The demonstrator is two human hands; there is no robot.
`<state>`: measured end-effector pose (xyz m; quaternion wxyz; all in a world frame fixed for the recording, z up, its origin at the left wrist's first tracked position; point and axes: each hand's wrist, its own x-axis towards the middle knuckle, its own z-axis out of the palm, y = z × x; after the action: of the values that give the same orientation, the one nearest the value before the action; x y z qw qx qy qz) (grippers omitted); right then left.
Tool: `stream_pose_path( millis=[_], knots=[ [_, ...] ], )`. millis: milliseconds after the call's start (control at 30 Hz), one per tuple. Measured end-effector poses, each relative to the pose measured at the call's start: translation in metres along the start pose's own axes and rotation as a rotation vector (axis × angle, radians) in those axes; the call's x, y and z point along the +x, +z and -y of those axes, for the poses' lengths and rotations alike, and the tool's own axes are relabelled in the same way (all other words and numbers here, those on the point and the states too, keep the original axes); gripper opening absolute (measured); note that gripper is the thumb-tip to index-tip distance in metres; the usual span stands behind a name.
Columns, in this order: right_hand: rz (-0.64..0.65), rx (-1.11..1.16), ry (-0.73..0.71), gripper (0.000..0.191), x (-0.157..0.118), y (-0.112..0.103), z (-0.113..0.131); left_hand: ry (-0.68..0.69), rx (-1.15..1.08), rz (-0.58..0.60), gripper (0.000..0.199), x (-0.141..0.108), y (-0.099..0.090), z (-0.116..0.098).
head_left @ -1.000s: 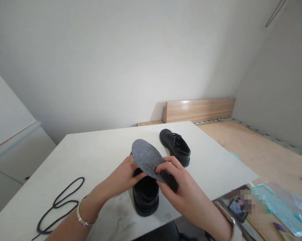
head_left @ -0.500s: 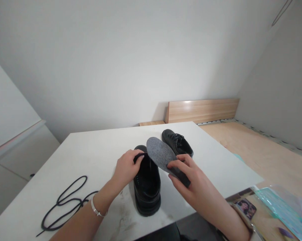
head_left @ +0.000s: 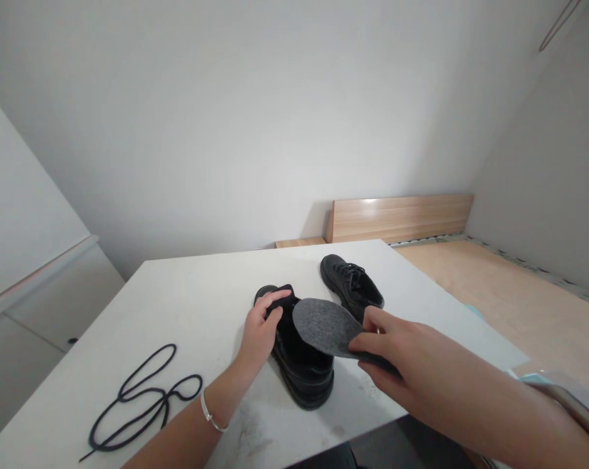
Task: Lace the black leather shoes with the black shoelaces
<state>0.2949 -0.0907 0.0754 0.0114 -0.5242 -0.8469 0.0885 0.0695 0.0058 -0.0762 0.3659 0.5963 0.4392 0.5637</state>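
Note:
On the white table a black shoe stands with its heel toward me, its opening partly covered. My left hand grips the tongue of this shoe between thumb and fingers. In my right hand is a grey felt insole, pinched near one end. Its rounded free end hangs over the shoe's opening; whether it touches the shoe I cannot tell. A second black shoe, with its lace in, sits behind and to the right.
A loose black shoelace lies looped at the table's left front. Dark smudges mark the tabletop near the shoe. Beyond the table's right edge is a bed base with a wooden headboard. White cabinets stand at left.
The shoe has turned, its heel swinging right. My right hand has moved right and lower, bringing the insole down to a flatter angle over the opening. My left hand stays at the tongue.

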Motion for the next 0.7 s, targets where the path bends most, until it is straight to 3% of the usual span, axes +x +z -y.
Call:
stream_pose_path(
  millis=[233,400,500,700],
  knots=[
    [0.091,-0.226,-0.188,0.023,0.025,-0.003,0.012,-0.109,-0.222,0.084,0.056,-0.005,-0.009,0.008],
    [0.190,-0.263,-0.173,0.020,0.056,0.004,0.032,-0.134,-0.297,0.100,0.064,-0.006,-0.009,0.011],
    [0.197,-0.255,-0.159,0.021,0.077,0.018,0.040,-0.129,-0.282,0.099,0.065,-0.006,-0.009,0.012],
    [0.033,-0.177,-0.073,0.027,0.117,0.062,0.052,-0.113,-0.235,0.102,0.066,-0.006,-0.010,0.013]
  ],
)
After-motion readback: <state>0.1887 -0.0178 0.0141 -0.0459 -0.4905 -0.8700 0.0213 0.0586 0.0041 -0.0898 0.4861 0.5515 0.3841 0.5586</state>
